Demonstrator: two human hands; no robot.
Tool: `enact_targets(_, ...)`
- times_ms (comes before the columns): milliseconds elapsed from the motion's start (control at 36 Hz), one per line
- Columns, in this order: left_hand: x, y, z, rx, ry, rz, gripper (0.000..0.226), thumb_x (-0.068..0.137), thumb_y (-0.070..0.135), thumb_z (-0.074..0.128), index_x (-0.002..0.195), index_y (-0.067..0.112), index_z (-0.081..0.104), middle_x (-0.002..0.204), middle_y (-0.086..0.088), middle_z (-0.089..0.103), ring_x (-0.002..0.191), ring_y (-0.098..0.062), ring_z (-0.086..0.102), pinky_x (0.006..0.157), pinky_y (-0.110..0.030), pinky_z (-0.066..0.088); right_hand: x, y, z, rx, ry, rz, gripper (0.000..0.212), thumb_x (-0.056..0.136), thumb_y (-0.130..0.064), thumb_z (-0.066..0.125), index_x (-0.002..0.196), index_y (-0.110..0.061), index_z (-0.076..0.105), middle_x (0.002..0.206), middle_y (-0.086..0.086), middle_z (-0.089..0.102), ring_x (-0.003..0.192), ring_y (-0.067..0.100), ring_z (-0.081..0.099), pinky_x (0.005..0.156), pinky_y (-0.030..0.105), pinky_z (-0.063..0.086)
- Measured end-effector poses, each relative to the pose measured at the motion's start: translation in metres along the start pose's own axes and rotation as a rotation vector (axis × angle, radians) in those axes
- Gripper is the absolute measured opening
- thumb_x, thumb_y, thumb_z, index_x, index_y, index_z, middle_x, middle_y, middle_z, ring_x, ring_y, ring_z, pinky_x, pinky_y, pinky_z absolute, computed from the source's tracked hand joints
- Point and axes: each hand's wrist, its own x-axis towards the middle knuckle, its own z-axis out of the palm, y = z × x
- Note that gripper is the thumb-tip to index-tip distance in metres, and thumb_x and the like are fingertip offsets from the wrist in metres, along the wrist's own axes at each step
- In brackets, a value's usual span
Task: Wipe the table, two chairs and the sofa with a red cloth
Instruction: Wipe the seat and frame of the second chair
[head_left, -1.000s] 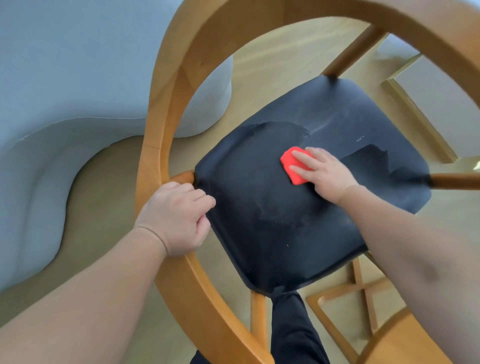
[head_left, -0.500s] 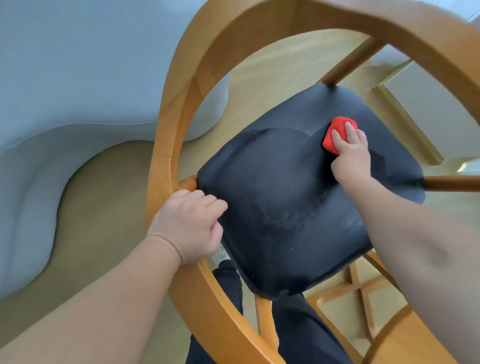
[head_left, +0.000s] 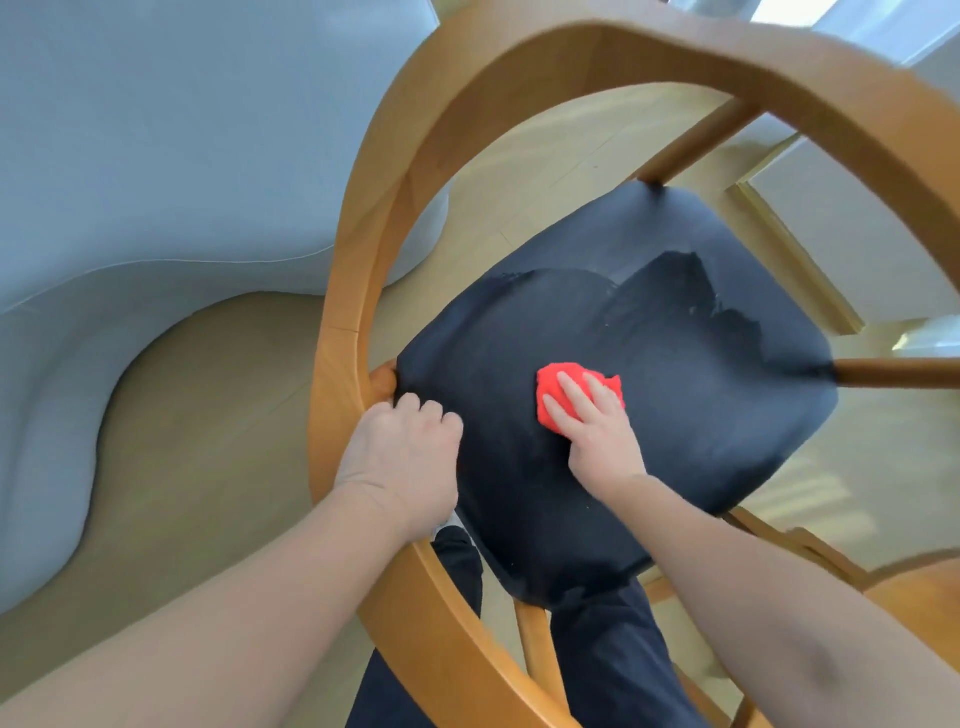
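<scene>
The left hand (head_left: 400, 457) curls tightly round the curved honey-coloured wooden chair frame (head_left: 358, 291), knuckles by the black padded seat (head_left: 701, 415). The right hand (head_left: 597, 436) lies flat, fingers nearly straight, pressing the crumpled red cloth (head_left: 558, 387) onto the middle of that seat. A small white tag (head_left: 448, 522) peeks out by the left wrist, unreadable. The pale blue-grey sofa (head_left: 156, 156) stands close behind.

Bright, even daylight. We place the source upper right, where a bright patch (head_left: 789, 13) blows out white. Soft shadow pools on the floor (head_left: 218, 415) beside the sofa (head_left: 156, 156). Wide-angle bending bows the chair frame (head_left: 649, 57); its top smears with blur. Seat (head_left: 701, 415) centre sharpest, faint sheen streaks. We note forearms (head_left: 156, 649) looming soft at the 2 lower corners.
</scene>
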Motion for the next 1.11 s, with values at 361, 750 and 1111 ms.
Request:
enact_targets(361, 0.054, 0.023, 0.003, -0.100, 0.001, 0.047, 0.017, 0.091, 0.020, 0.036, 0.105, 0.023, 0.046, 0.100, 0.005, 0.050, 0.094, -0.018, 0.048, 0.075, -0.029, 0.029, 0.069, 0.066, -0.029, -0.117, -0.044, -0.619, 0.055, 0.065, 0.001, 0.071, 0.115, -0.019, 0.064, 0.126, 0.009, 0.054, 0.096, 0.038, 0.056, 0.076, 0.045, 0.046)
enact_targets(750, 0.090, 0.023, 0.023, -0.186, 0.058, 0.089, 0.021, 0.079, 0.015, 0.046, 0.094, 0.018, 0.060, 0.082, 0.004, 0.056, 0.076, -0.020, 0.053, 0.071, -0.032, 0.041, 0.136, 0.173, -0.062, -0.219, 0.164, -0.228, 0.050, 0.077, -0.008, 0.039, 0.119, -0.020, 0.064, 0.129, 0.014, 0.059, 0.098, 0.041, 0.056, 0.079, 0.045, 0.044)
enact_targets(1111, 0.087, 0.024, 0.012, -0.157, -0.013, 0.027, 0.020, 0.089, 0.019, 0.035, 0.105, 0.024, 0.047, 0.089, 0.008, 0.041, 0.084, -0.015, 0.040, 0.079, -0.026, 0.031, 0.145, 0.152, -0.072, 0.077, 0.172, 0.358, 0.059, 0.081, 0.011, 0.046, 0.133, -0.013, 0.057, 0.151, 0.016, 0.038, 0.140, 0.043, 0.026, 0.116, 0.054, 0.018)
